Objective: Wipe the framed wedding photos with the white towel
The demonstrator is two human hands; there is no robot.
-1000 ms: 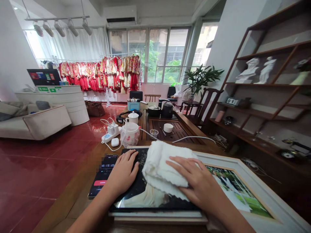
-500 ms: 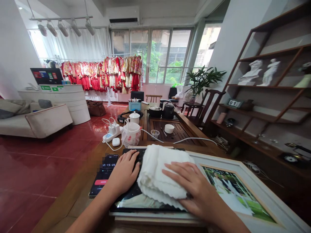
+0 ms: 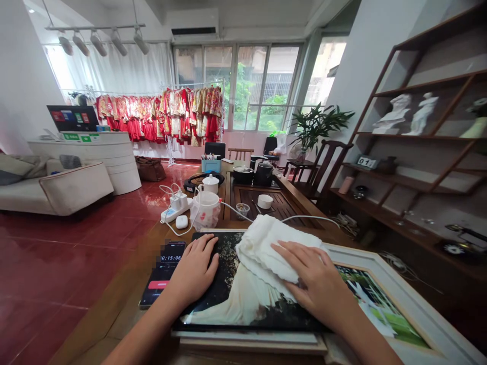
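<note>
While left grip (image 3: pixel 197 264) lies palm-down, unclenched, on picture (image 3: pixel 241 300), right grip (image 3: pixel 312 274) clasps cloth (image 3: pixel 262 243).

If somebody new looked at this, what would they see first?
Probably the folded white fluffy cloth under the right hand, lying on a glossy dark picture panel where the left hand rests. Then maybe the row of red-and-gold patterned clothes hanging at the back. A white sculpted bust also stands out, on brown wooden shelves at the right.
</note>
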